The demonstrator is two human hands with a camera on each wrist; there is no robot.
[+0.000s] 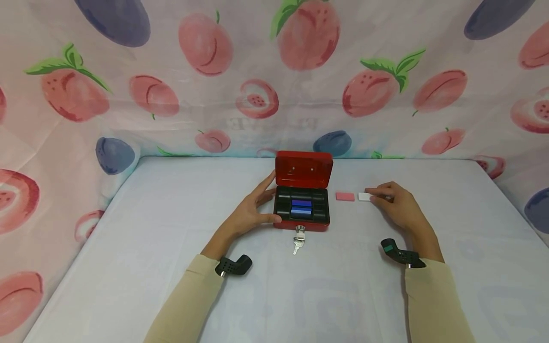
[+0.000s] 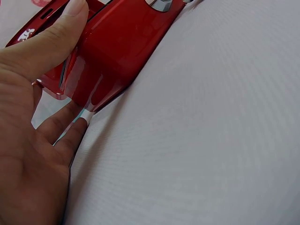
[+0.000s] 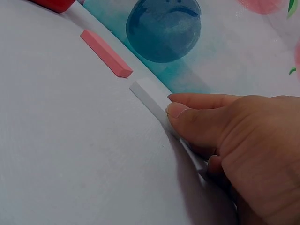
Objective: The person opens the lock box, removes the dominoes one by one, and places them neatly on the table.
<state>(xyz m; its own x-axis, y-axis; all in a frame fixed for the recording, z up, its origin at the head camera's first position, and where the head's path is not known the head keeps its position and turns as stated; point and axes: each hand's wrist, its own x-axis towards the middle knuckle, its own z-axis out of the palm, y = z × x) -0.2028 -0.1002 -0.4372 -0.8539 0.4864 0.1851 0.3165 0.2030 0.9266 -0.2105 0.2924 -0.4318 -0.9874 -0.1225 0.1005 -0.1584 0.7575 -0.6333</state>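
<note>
White block (image 1: 364, 196) is pinched in right hand (image 1: 399, 205), pink block (image 1: 345, 196) just beside it; left hand (image 1: 249, 214) spreads along red box (image 1: 316, 227), thumb on front corner.

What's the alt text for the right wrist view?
A right hand pinches one end of a white block on a white surface. A pink block lies beyond its other end, not touching it. Part of a red box shows at top left; fruit-print cloth fills the background.
</note>
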